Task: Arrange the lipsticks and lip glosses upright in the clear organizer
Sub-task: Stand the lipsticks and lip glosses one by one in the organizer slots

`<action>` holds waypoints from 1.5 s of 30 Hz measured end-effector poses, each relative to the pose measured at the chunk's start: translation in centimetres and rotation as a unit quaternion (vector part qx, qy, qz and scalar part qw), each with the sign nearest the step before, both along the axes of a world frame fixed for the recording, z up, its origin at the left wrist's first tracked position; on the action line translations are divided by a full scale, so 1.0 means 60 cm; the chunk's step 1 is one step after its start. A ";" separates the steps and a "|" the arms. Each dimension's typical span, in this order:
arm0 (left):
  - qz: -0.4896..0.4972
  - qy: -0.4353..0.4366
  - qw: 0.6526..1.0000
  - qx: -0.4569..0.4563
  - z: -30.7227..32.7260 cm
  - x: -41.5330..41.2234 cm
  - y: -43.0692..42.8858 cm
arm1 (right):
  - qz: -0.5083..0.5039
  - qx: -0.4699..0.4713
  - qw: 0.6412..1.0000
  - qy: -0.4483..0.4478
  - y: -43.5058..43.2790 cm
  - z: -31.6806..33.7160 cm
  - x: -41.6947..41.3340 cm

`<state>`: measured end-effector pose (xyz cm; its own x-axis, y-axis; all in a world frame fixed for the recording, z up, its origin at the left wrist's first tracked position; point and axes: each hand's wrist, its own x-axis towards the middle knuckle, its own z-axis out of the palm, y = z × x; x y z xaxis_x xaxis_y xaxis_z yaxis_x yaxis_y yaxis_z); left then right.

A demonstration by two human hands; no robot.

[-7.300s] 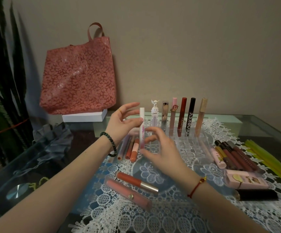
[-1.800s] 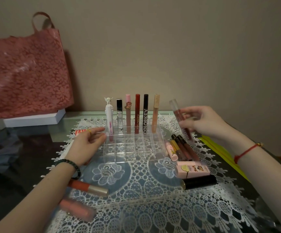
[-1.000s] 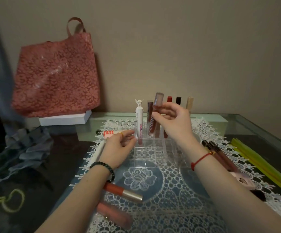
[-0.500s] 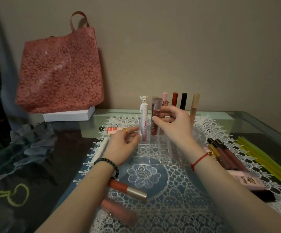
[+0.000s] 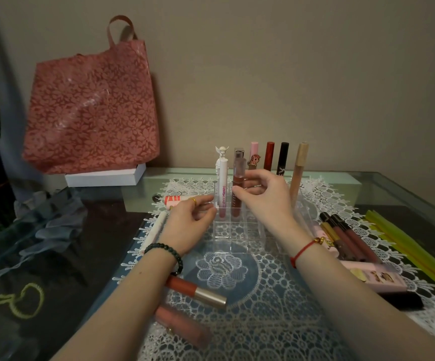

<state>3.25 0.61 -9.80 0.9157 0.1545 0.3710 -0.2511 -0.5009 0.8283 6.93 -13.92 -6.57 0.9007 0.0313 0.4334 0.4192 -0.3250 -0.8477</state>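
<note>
Table: I see a glass table (image 5: 406, 194) with a white lace mat (image 5: 263, 321) spread across its middle.
Bag: a red floral tote bag (image 5: 91, 113) stands far left against the wall, on a white box (image 5: 101, 177).
Right arm: it reaches in from the lower right, wrist raised over the organizer. The right hand (image 5: 266, 201) pinches the brown lip gloss (image 5: 238, 175) mid-tube between thumb and fingers.
Left arm: it reaches in from the lower left. The left hand (image 5: 187, 225) sits with its fingers curled at the organizer's left wall; I cannot tell whether they grip it.
Organizer: the clear organizer (image 5: 237, 230) sits on the mat between both hands.
Gloss position: upright, its foot in a compartment, just right of a white tube (image 5: 222, 183).
Back row: 6 tubes (image 5: 270, 155) stand upright behind.
Loose: 1 orange-red gloss (image 5: 195, 291) lies near the left forearm; several dark tubes (image 5: 341, 233) lie to the right.
</note>
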 end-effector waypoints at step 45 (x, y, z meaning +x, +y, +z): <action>0.008 -0.006 1.000 0.027 -0.002 0.000 -0.002 | -0.021 -0.032 0.999 -0.025 -0.110 0.059 -0.032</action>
